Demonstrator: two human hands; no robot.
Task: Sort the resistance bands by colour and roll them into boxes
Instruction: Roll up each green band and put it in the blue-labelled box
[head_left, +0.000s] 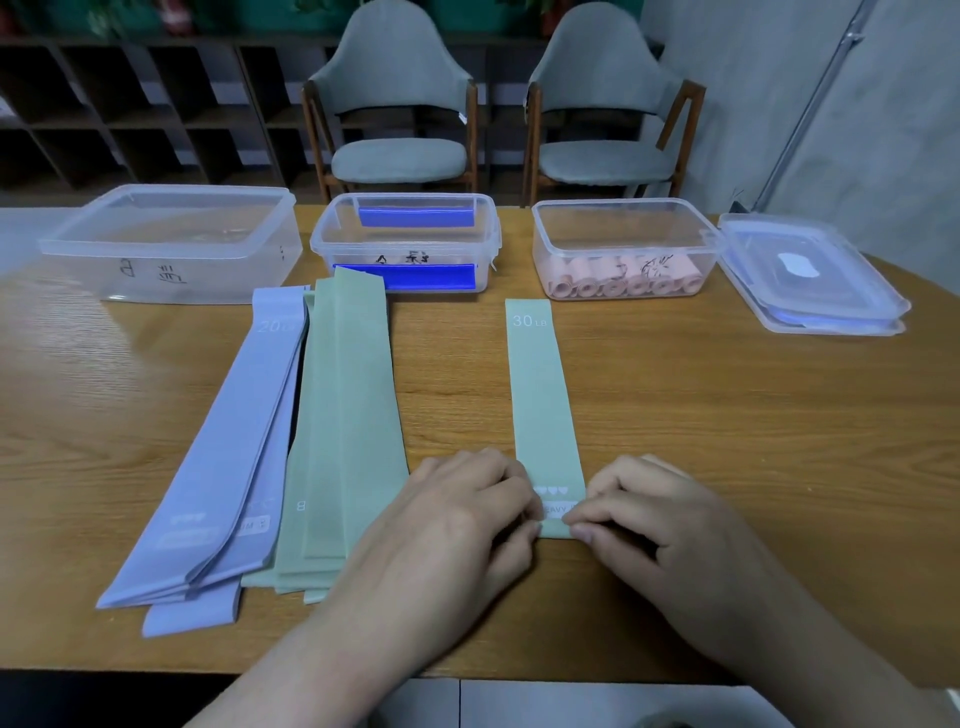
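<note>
A single pale green band marked 30 LB lies flat and straight on the wooden table. My left hand and my right hand pinch its near end from either side. To the left lie a pile of green bands and a pile of lilac bands. Three clear boxes stand at the back: a left box with nothing seen inside, a middle box with blue clips, and a right box holding several rolled pink bands.
Stacked clear lids lie at the far right of the table. Two grey chairs stand behind the table, with dark shelving at the back left. The table's near edge runs just below my wrists.
</note>
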